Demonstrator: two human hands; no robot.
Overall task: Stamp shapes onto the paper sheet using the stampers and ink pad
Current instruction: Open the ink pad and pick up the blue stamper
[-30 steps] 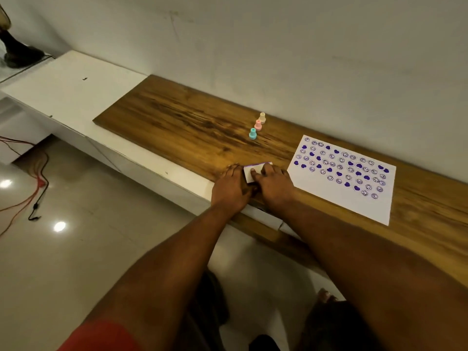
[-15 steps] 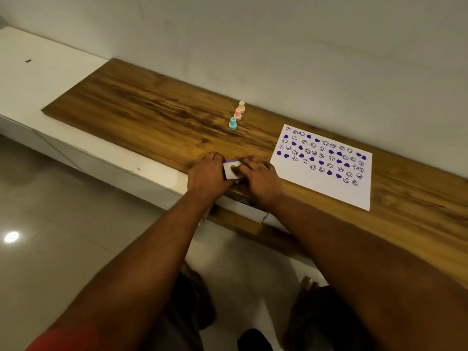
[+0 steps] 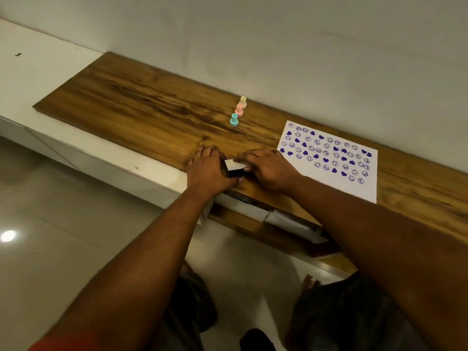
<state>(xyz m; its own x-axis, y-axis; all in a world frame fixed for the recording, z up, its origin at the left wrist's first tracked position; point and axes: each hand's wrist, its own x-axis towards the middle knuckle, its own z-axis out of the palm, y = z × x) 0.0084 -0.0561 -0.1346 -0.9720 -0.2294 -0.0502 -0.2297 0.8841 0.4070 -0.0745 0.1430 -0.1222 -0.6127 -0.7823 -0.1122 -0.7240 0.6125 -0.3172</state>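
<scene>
Both hands grip the ink pad at the wooden board's near edge: left hand curled around its left end, right hand fingers pressed on its lid. The stamped paper sheet lies just right; three stampers stand farther back.

The small white-topped ink pad sits at the wooden worktop's front edge. Three stampers, teal, pink and cream, stand upright towards the back edge. The paper sheet, filled with purple stamps, lies flat towards the right.
</scene>
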